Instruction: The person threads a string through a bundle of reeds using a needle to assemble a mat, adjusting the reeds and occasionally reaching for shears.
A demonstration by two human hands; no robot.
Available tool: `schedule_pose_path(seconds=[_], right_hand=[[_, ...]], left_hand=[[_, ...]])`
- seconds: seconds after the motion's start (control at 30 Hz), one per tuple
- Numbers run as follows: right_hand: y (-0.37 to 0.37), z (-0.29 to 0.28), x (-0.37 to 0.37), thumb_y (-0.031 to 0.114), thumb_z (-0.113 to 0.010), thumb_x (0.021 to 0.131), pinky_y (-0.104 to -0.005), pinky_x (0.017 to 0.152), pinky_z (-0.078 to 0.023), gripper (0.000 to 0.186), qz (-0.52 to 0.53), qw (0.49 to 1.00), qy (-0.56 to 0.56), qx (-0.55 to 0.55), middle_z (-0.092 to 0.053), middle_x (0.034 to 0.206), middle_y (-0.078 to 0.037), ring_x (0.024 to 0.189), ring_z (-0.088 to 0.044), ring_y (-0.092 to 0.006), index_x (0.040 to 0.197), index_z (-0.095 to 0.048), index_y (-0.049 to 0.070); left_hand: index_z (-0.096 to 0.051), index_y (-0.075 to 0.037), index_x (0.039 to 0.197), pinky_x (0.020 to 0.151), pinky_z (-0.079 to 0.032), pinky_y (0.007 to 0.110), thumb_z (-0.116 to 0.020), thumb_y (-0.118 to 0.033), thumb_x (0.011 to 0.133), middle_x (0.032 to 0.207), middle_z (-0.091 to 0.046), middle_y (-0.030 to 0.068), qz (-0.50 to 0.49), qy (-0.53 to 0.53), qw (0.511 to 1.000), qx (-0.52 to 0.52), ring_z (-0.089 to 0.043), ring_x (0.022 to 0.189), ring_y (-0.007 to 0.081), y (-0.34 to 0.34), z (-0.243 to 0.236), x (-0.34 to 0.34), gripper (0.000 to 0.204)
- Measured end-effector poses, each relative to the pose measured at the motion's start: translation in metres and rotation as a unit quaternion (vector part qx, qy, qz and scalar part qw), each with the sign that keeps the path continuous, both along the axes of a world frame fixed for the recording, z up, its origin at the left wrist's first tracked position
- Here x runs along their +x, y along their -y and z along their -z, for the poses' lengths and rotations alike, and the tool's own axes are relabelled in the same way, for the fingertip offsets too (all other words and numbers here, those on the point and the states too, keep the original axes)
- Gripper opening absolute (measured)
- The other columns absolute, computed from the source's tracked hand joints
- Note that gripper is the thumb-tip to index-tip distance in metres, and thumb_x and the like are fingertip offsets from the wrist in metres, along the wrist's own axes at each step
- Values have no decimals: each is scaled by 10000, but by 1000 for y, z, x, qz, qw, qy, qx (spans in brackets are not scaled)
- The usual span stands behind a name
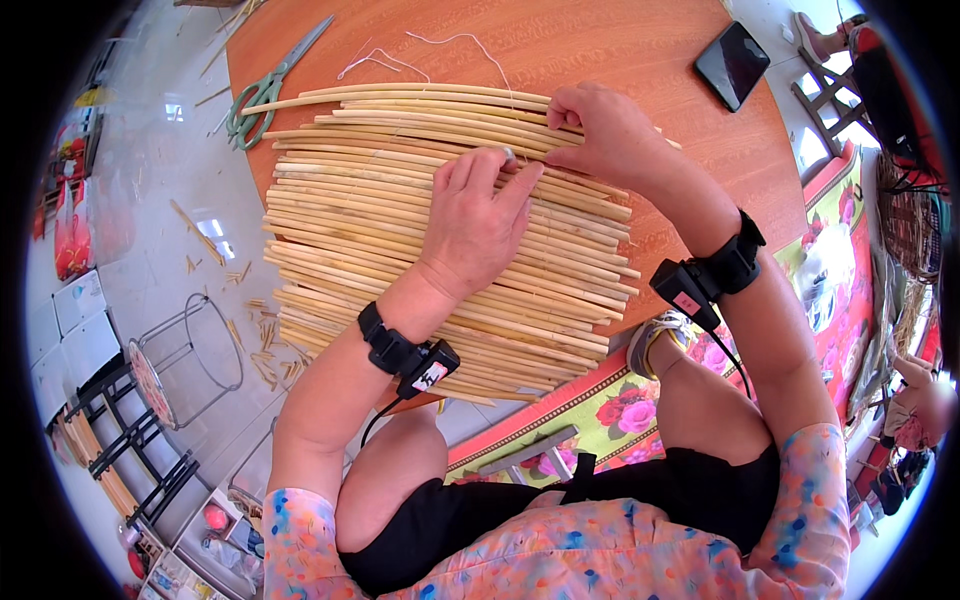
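Note:
A mat of pale yellow reed stalks (350,215), laid side by side, covers much of the orange-brown wooden table (600,45). My left hand (475,222) rests on the upper part of the mat, its fingers curled and closed near a small gap between stalks. What its fingertips pinch is too small to make out. At the upper right, my right hand (605,135) is closed around several upper stalks, thumb below and fingers above. A thin white string (470,38) trails over the table behind the mat and runs down toward the hands.
Green-handled scissors (265,95) lie at the far left, partly under the longest stalk. A black phone (732,66) lies at the far right. Cut reed pieces (265,350) litter the floor beside a round wire-framed stool (160,385). Flowered cloth (630,410) spreads below the table.

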State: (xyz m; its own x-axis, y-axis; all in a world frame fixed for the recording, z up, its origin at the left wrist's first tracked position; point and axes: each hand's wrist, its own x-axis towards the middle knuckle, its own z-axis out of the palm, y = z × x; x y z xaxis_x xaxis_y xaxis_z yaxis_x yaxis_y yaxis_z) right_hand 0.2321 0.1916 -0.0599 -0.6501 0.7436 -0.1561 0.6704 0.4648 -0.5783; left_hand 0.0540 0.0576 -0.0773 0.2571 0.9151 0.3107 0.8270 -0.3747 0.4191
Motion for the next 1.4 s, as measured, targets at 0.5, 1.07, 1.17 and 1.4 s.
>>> schedule_pose_path(seconds=[0.5,1.07,1.17,1.4], right_hand=[[-4,3,0,230,-817,736,-440,837,-521,302,5,1000,-3,-10,-672,975,-171,965,-650,-357,925,-663,52],[-7,3,0,195,-758,777,-429,766,-549,225,64,995,-38,-64,-707,870,-159,857,-688,-342,919,-706,30],[-17,-1,-4,217,-715,814,-420,749,-560,214,108,992,-58,-30,-724,845,-151,829,-701,-334,926,-722,34],[-36,-7,-50,315,-685,824,-417,757,-568,258,142,988,53,-34,-740,870,-131,845,-713,-325,901,-757,78]], left_hand=[[-609,-120,1325,962,-395,417,-680,-75,820,1161,-541,66,-19,-41,999,-1,-535,1134,256,0,0,4,512],[-546,-106,1390,1035,-356,457,-693,-177,843,1297,-504,103,-36,-68,996,-39,-439,1296,271,0,2,8,570],[-529,-118,1414,1047,-353,462,-693,-168,840,1326,-493,94,-39,-57,997,-42,-433,1303,276,0,0,7,599],[-546,-114,1388,1047,-351,456,-686,-171,837,1373,-484,79,-34,-67,997,-28,-427,1314,271,0,2,6,572]])
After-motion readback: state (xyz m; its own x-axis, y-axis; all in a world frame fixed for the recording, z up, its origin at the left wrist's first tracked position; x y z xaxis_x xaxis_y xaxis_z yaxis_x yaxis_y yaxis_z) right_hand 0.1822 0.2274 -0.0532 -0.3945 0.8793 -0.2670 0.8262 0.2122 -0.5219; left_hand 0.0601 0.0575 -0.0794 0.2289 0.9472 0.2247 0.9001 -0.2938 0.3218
